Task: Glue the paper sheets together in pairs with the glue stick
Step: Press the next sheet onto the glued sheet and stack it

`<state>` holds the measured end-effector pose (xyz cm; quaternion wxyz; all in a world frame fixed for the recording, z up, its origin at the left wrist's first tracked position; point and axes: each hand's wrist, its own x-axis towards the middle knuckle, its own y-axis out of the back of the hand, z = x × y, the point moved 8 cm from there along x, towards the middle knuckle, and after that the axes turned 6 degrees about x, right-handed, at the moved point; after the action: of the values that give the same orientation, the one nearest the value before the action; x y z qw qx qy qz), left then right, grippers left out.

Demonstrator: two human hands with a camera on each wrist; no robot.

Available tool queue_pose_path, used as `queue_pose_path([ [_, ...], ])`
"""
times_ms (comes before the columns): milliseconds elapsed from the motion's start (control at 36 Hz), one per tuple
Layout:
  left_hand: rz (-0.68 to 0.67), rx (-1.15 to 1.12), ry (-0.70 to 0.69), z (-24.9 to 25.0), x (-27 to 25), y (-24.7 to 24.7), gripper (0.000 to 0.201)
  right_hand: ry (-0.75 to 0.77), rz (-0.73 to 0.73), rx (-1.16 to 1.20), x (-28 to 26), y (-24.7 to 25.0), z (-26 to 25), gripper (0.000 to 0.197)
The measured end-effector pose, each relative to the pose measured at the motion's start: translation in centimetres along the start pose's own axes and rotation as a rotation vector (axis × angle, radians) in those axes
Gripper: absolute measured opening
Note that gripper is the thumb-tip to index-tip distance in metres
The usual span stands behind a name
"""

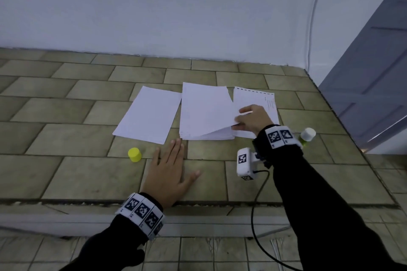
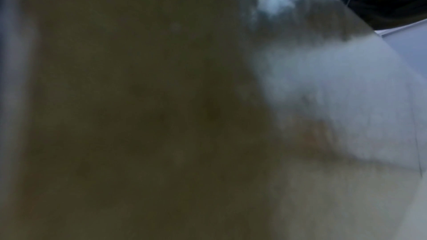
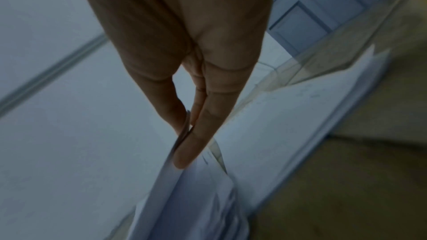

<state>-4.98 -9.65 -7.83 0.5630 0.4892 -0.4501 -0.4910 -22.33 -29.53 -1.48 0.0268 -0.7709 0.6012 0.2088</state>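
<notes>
Right hand (image 1: pixel 253 119) pinching, lifting top sheet (image 1: pixel 206 108) off stack (image 1: pixel 207 135); left hand (image 1: pixel 170 174) lying flat, fingers straight. Next, likely: carrying sheet onto single sheet (image 1: pixel 149 114), then gluing.

I see three lots of paper side by side on the tiled surface (image 1: pixel 88 171): a single sheet (image 1: pixel 149 114) at left; a stack (image 1: pixel 204 112) in the middle; a printed sheet (image 1: pixel 259 99) at right; the cap (image 1: pixel 134 154) stands in front of the single sheet; my left hand (image 1: pixel 169 174) lies flat before the stack; my right hand (image 1: pixel 253 120) grips the stack's top sheet (image 1: pixel 207 105) at its right edge; the glue stick (image 1: pixel 308 135) lies right of that wrist.
</notes>
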Motion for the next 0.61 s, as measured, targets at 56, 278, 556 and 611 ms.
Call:
queue_pose_path([
  [56,-0.003,0.000,0.002,0.0,0.1,-0.1,0.103,0.032,-0.004,-0.130,0.2,-0.6,0.3,0.029],
  [278,-0.014,0.003,0.007,0.1,0.0,0.2,0.106,0.269,-0.031,-0.671,0.7,-2.7,-0.6,0.024],
  [556,-0.013,-0.027,0.007,0.0,0.0,0.1,0.104,0.248,-0.100,-0.921,0.5,-4.0,0.5,0.029],
  [611,-0.017,-0.027,0.007,0.0,0.0,0.1,0.102,0.273,-0.076,-0.917,0.3,-3.9,0.2,0.027],
])
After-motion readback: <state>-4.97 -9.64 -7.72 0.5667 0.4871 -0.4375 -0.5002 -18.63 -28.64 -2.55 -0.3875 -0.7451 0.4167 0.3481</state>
